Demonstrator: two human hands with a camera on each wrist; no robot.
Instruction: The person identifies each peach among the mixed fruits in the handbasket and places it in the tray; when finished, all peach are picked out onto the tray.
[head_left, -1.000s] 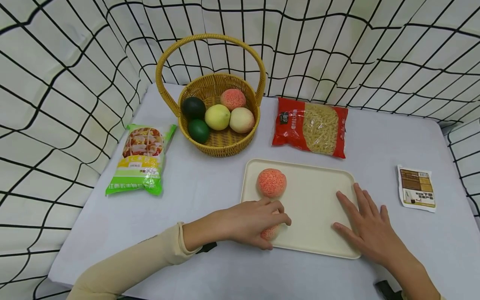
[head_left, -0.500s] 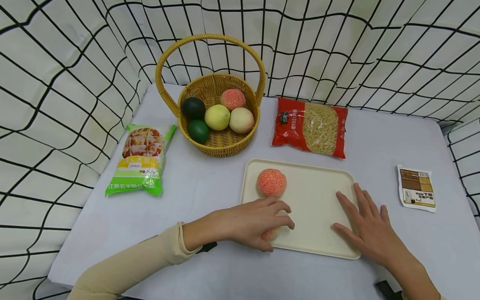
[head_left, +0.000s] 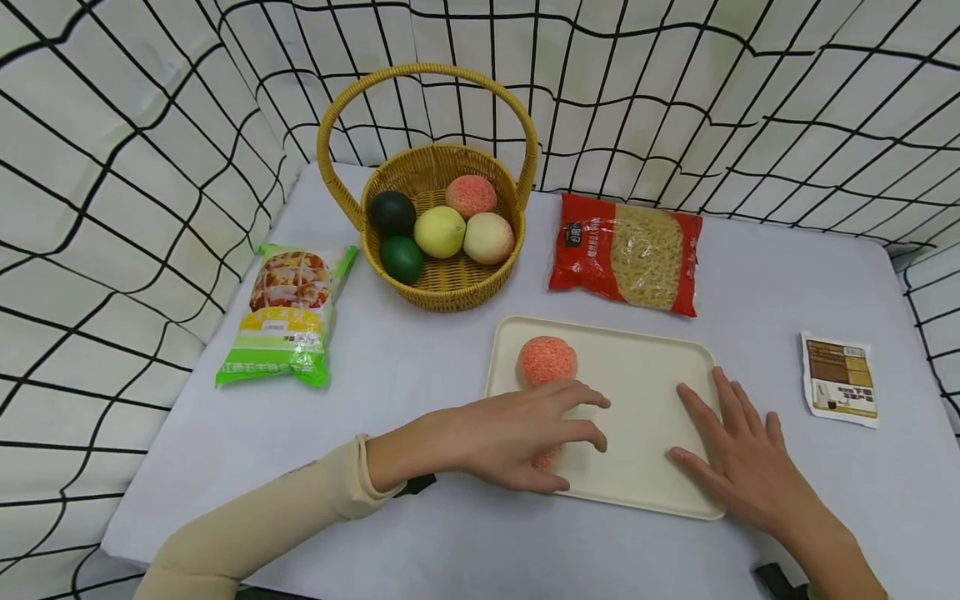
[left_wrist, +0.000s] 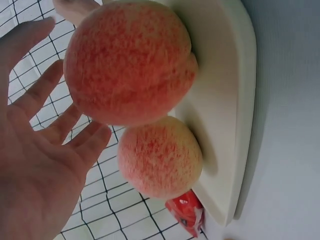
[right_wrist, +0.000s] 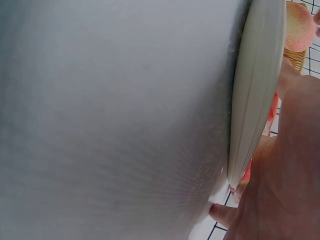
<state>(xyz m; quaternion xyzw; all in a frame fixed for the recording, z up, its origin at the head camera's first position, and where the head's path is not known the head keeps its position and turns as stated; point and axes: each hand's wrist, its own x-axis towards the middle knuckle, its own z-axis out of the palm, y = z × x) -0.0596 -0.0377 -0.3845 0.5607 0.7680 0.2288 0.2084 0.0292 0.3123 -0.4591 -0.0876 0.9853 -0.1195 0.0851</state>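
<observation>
In mid-frame, low, the left hand (head_left: 517, 437), fingers spread, partly hides a round pink peach (left_wrist: 130, 62) with red speckles, on the left end of a rectangular cream tray (head_left: 637, 417). A speckled coral peach (head_left: 547, 360) sits just above. Flat tray surface stretches rightward to the right hand (head_left: 750, 467), fingers splayed over the rim; white bench (head_left: 600, 558) borders the lower edge.

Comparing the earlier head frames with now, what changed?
The left hand has uncurled its fingers from around the nearer peach, spreading them and shifting slightly rightward; it appears to have let go. The farther peach, the tray and the right hand stayed as they were.
</observation>
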